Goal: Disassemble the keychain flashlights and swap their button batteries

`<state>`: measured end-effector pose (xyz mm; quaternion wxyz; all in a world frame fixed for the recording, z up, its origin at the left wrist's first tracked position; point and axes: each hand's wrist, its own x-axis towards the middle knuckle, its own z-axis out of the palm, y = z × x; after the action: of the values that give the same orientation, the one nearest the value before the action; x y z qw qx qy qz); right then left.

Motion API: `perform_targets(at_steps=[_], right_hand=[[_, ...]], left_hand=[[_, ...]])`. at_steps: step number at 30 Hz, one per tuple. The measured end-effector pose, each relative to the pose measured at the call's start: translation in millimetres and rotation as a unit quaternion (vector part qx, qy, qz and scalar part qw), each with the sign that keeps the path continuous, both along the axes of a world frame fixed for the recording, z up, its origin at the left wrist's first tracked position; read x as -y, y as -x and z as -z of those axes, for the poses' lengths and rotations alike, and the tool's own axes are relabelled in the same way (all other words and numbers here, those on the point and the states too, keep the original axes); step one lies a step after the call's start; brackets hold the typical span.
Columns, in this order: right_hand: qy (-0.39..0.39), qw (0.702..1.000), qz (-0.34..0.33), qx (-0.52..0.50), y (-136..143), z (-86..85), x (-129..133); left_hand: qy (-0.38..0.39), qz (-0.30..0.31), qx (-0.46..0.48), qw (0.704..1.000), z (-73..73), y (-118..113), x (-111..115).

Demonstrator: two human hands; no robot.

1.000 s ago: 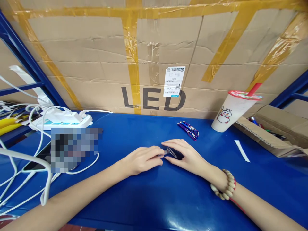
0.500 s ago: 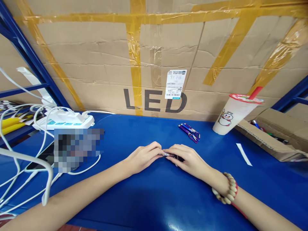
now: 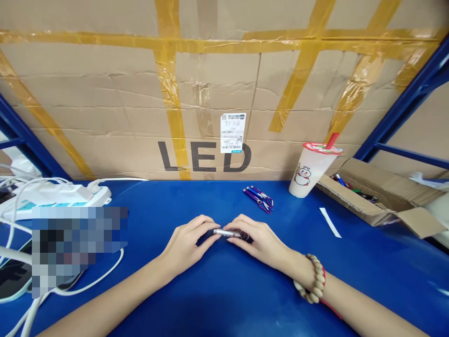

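Between my two hands, just above or on the blue table (image 3: 217,295), is a slim silver keychain flashlight (image 3: 222,232) lying crosswise. My left hand (image 3: 187,241) pinches its left end between thumb and fingertips. The thumb and fingers of my right hand (image 3: 257,238) close around its darker right part, which they partly cover. Farther back on the table lie several similar keychain flashlights (image 3: 255,196), purple and blue, side by side with carabiner clips at their near ends.
A lidded drink cup (image 3: 310,173) with a red straw stands back right, beside an open cardboard box (image 3: 372,213) of small items. A white strip (image 3: 330,223) lies in front. At left are a power strip (image 3: 63,199), white cables and a phone (image 3: 14,276). A large carton (image 3: 133,112) walls the back.
The view has shifted to the right. More of the flashlight's silver body shows between my hands, and the fingers of my left hand are a little wider apart around its end.
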<state>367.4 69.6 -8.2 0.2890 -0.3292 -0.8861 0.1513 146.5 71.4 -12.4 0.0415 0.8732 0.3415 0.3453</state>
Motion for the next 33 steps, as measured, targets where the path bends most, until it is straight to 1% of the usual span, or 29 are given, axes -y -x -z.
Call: perform_targets(at_steps=[4, 8, 10, 15, 21, 24, 29, 33], right_hand=[[0.023, 0.999, 0.001, 0.041, -0.6, -2.6, 1.9], [0.033, 0.997, -0.016, 0.071, 0.8, -6.5, 3.2], [0.032, 0.996, -0.021, 0.080, 1.8, -7.2, 3.7], [-0.004, 0.996, -0.023, 0.087, 2.7, -5.0, 5.6], [-0.029, 0.997, -0.031, 0.062, 2.6, -3.2, 5.1], [-0.046, 0.997, -0.032, 0.051, 3.1, -2.7, 3.6], [-0.072, 0.995, -0.015, 0.062, 2.6, -2.0, 4.0], [-0.069, 0.995, -0.008, 0.066, 2.0, -2.5, 4.9]], left_hand=[[0.009, 0.029, -0.018, 0.999, -0.5, -0.3, 0.1], [-0.013, 0.078, -0.031, 0.996, -4.3, -1.5, 2.3], [-0.019, 0.090, -0.034, 0.995, -5.8, -2.0, 3.4], [-0.010, 0.082, -0.032, 0.996, -6.4, -2.2, 4.8], [-0.009, 0.093, -0.026, 0.995, -6.6, -2.6, 3.6], [0.003, 0.085, -0.022, 0.996, -5.9, -2.5, 3.6], [0.013, 0.079, -0.013, 0.997, -3.8, -2.0, 3.7], [0.007, 0.071, -0.017, 0.997, -3.2, -1.6, 3.3]])
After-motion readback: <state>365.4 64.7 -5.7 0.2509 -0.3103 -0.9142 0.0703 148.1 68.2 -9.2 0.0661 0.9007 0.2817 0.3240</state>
